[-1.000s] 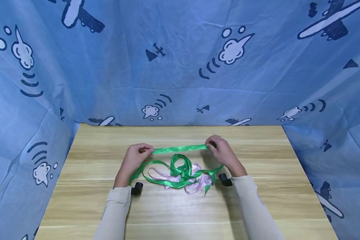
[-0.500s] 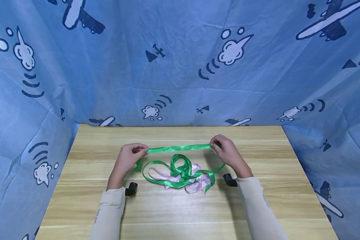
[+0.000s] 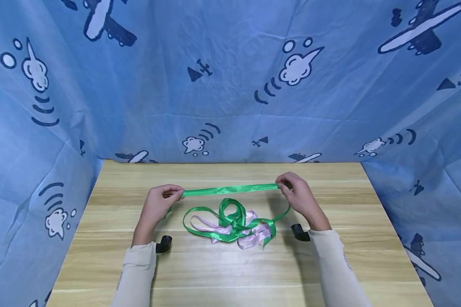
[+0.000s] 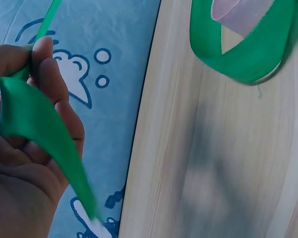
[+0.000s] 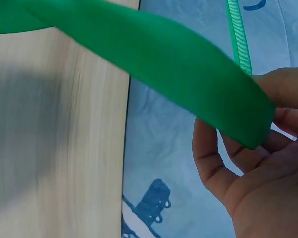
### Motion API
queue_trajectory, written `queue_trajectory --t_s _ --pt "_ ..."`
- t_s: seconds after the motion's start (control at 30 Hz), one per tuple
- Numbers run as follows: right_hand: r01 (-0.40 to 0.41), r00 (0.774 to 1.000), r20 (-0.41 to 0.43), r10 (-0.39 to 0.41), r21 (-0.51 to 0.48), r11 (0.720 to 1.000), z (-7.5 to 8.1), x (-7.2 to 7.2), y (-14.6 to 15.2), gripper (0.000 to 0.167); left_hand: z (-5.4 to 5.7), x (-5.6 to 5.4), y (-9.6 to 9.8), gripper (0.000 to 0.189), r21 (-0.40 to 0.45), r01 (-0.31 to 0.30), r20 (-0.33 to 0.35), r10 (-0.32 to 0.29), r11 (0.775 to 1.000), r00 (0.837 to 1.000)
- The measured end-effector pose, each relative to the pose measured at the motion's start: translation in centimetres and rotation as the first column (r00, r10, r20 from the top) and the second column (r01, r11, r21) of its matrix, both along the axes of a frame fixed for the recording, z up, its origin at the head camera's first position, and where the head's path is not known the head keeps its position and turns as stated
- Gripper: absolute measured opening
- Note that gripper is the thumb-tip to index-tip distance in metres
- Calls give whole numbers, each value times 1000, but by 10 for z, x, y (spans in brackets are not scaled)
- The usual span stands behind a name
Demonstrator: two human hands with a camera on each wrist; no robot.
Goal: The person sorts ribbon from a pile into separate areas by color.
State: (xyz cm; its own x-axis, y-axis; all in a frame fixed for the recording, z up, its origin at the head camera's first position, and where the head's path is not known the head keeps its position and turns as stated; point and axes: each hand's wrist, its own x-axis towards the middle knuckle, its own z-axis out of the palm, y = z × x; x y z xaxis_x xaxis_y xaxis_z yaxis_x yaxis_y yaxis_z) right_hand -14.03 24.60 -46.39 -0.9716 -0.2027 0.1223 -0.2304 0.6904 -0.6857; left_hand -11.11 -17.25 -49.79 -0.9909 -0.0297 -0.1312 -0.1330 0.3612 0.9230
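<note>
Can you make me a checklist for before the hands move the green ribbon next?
1. Left hand has a grip on the green ribbon: ok, it pinches it.
2. Right hand has a grip too: ok, it pinches the other end of the stretch.
3. Stretch between the hands is straight: ok, it looks pulled out nearly flat.
4. Held ribbon is free of the pile: not ok, a strip runs from the right hand down into it.
5. Pink ribbon is clear of green loops: not ok, they cross over it.
6. No knots in the pile: cannot tell, loops overlap.
</note>
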Motion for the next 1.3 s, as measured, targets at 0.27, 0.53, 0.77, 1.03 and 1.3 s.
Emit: queue_trajectory --t_s 0.27,0.53,0.77,1.03,1.3 --pt "15 1000 -22 -15 -19 1000 0 4 7 13 3 3 -8 22 -6 -30 -4 30 1000 1000" --pt "31 999 -40 -32 -28 999 1 9 12 15 5 6 -19 27 -17 -38 -9 37 999 999" --pt "75 996 54 -68 -145 987 7 13 21 13 9 7 -27 26 -16 -54 -37 53 998 998" --pt "117 991 93 -100 -201 973 12 14 31 13 12 9 -35 27 7 -82 -15 82 997 997" --pt "138 990 55 -130 -198 970 12 16 37 12 16 9 -41 29 10 -116 -16 117 993 993"
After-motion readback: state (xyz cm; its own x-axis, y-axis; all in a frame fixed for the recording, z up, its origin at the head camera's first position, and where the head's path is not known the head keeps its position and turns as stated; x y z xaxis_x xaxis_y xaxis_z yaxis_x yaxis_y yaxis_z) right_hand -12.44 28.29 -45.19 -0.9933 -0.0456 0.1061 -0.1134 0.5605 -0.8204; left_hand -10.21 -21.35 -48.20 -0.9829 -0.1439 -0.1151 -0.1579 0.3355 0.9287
